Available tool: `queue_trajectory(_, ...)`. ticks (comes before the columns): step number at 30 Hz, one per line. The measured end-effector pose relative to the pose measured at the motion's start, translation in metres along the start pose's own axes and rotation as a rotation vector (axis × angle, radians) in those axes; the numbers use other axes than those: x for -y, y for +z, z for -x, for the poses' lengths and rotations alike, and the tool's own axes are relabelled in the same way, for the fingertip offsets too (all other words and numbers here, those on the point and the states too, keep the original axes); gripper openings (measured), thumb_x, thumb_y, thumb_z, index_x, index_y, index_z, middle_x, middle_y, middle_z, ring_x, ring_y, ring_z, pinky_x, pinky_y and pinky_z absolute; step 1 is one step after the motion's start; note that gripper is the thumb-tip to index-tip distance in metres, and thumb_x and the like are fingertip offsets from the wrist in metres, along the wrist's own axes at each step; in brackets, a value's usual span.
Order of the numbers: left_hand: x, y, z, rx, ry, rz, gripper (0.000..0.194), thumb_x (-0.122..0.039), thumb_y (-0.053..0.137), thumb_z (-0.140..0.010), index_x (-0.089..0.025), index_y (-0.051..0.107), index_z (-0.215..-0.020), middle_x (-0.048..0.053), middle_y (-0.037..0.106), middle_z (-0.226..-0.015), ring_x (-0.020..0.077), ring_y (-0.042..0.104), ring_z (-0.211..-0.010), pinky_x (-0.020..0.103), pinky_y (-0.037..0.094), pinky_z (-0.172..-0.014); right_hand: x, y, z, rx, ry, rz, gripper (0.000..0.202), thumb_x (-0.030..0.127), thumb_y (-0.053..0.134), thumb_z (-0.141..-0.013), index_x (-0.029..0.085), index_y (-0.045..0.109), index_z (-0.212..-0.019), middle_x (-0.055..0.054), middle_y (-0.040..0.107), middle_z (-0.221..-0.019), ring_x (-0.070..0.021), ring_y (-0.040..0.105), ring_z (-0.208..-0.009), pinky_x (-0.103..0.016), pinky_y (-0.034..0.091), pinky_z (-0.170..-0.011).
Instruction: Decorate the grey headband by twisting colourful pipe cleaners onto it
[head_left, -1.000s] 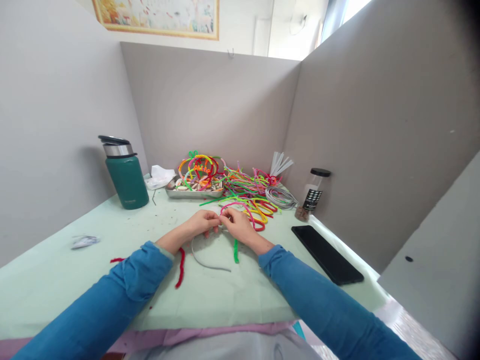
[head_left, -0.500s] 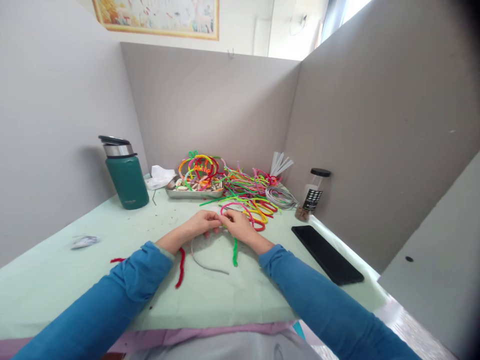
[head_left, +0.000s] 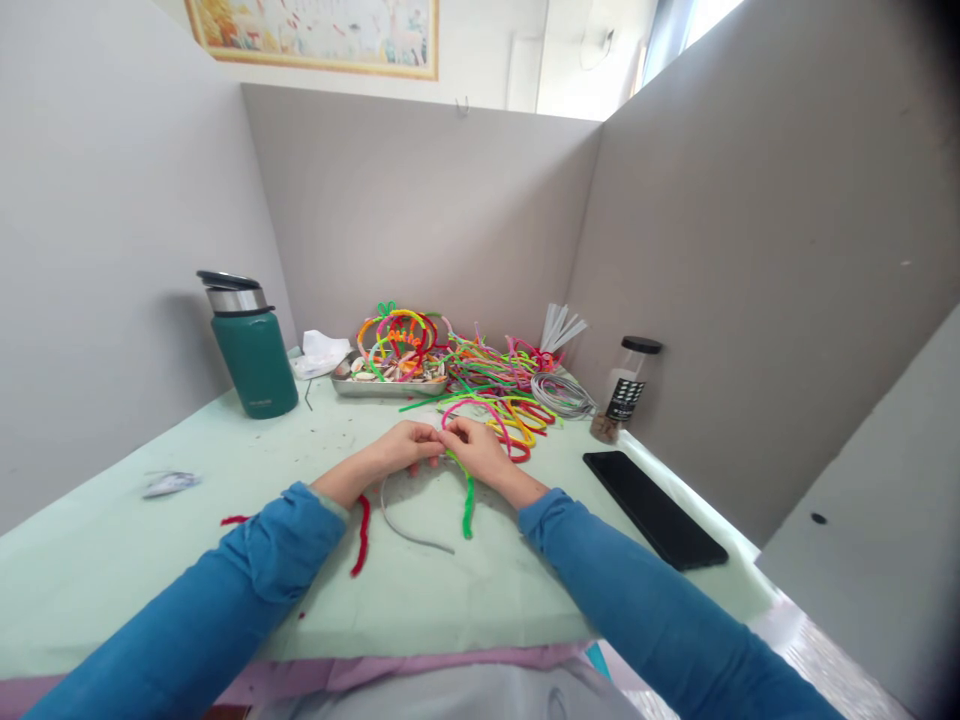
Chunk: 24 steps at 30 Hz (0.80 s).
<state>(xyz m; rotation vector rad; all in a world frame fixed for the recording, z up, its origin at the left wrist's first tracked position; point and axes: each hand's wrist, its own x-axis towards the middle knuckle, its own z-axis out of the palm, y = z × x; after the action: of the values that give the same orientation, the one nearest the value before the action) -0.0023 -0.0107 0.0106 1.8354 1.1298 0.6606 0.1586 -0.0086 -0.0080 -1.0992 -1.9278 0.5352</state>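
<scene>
My left hand [head_left: 405, 448] and my right hand [head_left: 474, 448] meet fingertip to fingertip above the middle of the table, both closed in a pinch. From the pinch, a thin grey wire [head_left: 409, 537] curves down under my left hand. A green pipe cleaner [head_left: 469, 505] hangs from beneath my right fingers, its end pointing toward me. Just behind the fingers arches a pink pipe cleaner [head_left: 480, 403], also running into the pinch. How these pieces join is hidden by my fingertips. A red pipe cleaner [head_left: 362, 540] lies beside my left wrist.
Behind the hands are a metal tray [head_left: 390, 389] of small pieces, a heap of coloured pipe cleaners [head_left: 495, 365] and a grey wire coil [head_left: 564, 396]. A green bottle [head_left: 255, 362] stands left; a clear jar [head_left: 624, 395] and black phone [head_left: 654, 508] are right. Grey partitions [head_left: 420, 210] enclose the table.
The green pipe cleaner's hanging end has shifted slightly left and down, with more of it showing. The grey wire's free end moved slightly left, and the pink loop rose a little.
</scene>
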Motion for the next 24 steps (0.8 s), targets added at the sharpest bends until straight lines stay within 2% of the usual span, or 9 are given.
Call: queue_trajectory(24, 0.0053, -0.0015, -0.003, 0.0, -0.024, -0.055, 0.04, -0.051, 0.057, -0.066, -0.013, 0.059, -0.078, -0.001, 0.059, -0.062, 0.0043, 0.04, -0.039, 0.018, 0.029, -0.039, -0.0021, 0.001, 0.0001, -0.033, -0.06, 0.019, 0.015, 0.027, 0.049, -0.078, 0.016, 0.056, -0.071, 0.001, 0.056, -0.067, -0.0109, 0.048, -0.061, -0.022, 0.031, -0.054)
